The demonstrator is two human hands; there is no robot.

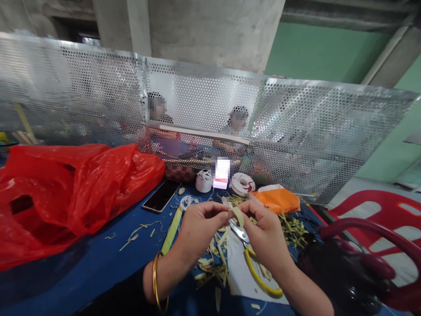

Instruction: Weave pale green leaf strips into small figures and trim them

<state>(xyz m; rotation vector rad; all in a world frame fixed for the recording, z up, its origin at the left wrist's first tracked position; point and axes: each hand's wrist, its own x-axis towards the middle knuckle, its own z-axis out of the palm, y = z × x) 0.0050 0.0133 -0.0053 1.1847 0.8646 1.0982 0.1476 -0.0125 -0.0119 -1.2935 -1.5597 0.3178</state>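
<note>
Between my two hands a pale green strip of leaf (pixel 237 217) is bent into a curve. My left hand (pixel 200 221) pinches one end between thumb and fingers, and my right hand (pixel 259 226) grips the other side. Below them, yellow-handled scissors (pixel 251 263) lie on a white sheet (pixel 237 272), their blades partly covered by the strip and my fingers. Pale scraps of leaf (pixel 213 259) are scattered beside the sheet. A longer flat green leaf (pixel 172 229) rests on the blue table, running under my left forearm.
A red plastic bag (pixel 82 188) spreads over the left side. Behind my hands are a phone (pixel 162 195), white twine (pixel 204 181), a lit screen (pixel 222 172), a ribbon spool (pixel 243 183) and an orange packet (pixel 278 199). A dark kettle (pixel 342 267) stands right. A perforated metal screen (pixel 204 96) separates two people.
</note>
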